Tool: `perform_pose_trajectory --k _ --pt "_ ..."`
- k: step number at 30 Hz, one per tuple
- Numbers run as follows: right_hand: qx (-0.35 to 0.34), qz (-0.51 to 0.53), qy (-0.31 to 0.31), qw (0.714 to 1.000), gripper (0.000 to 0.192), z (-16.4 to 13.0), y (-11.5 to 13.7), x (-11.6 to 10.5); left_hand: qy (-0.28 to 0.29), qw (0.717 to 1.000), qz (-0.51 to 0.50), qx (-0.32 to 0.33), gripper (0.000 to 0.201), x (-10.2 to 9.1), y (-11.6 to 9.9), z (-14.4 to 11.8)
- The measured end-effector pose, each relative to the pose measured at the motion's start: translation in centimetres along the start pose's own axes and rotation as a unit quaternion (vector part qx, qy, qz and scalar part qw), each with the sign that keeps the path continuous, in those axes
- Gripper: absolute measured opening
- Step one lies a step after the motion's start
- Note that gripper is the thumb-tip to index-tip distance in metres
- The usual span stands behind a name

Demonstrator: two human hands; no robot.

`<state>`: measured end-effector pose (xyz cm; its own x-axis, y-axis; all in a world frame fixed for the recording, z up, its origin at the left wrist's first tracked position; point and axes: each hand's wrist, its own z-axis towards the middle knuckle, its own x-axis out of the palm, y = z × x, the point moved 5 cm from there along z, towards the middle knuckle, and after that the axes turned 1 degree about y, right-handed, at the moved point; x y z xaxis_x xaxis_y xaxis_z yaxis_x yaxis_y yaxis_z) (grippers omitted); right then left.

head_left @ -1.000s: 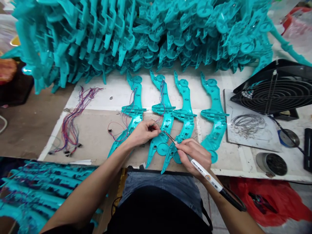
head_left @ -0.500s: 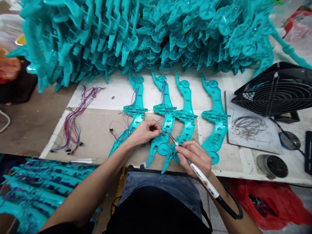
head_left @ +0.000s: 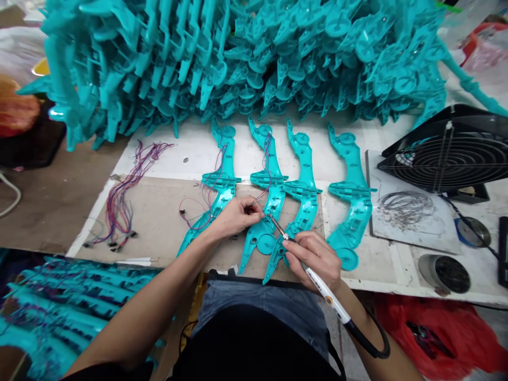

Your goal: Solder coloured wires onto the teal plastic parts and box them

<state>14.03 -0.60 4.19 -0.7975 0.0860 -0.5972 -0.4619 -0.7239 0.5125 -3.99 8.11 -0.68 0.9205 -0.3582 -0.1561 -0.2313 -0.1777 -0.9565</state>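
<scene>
My right hand (head_left: 315,259) is closed round a white soldering iron (head_left: 326,295), its metal tip pointing up and left at a teal plastic shell (head_left: 273,203). Close to that tip, my left hand (head_left: 240,214) pinches thin wires against the same shell; the fingertips hide most of what they hold. Purple and red wires run along this shell up to its far end. To its left lies another wired teal shell (head_left: 223,198). Two more shells, one beside it (head_left: 305,196) and one farther right (head_left: 352,198), show no wires.
Teal shells (head_left: 254,58) are heaped along the back. A wire bundle (head_left: 119,196) lies at the left. On the right stand a black fan (head_left: 440,151), a marked white board (head_left: 413,211) and a round tin (head_left: 446,271). More wired shells (head_left: 71,296) sit below, left.
My right hand and the soldering iron have shifted very slightly left. My left hand stays at the same spot on the shell. The whole view has moved a little.
</scene>
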Motion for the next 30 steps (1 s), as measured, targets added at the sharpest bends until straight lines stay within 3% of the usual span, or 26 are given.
perform_pose_trajectory --k 9,15,25,30 --pt "0.004 -0.002 -0.02 1.0 0.031 0.4 0.2 -1.0 0.004 1.0 -0.002 0.008 0.012 0.0 0.4 0.1" --pt "0.098 0.004 -0.022 0.995 0.027 2.0 -1.5 -1.8 0.008 1.0 -0.008 -0.006 0.012 0.0 0.3 0.0" --pt "0.183 0.02 -0.027 0.982 0.023 4.1 -3.1 -0.5 0.02 0.999 0.018 -0.02 0.006 0.0 -0.4 0.1" --pt "0.15 -0.007 0.004 0.989 0.021 5.3 -3.8 0.8 0.023 1.0 0.006 -0.001 0.003 0.2 -0.4 0.1"
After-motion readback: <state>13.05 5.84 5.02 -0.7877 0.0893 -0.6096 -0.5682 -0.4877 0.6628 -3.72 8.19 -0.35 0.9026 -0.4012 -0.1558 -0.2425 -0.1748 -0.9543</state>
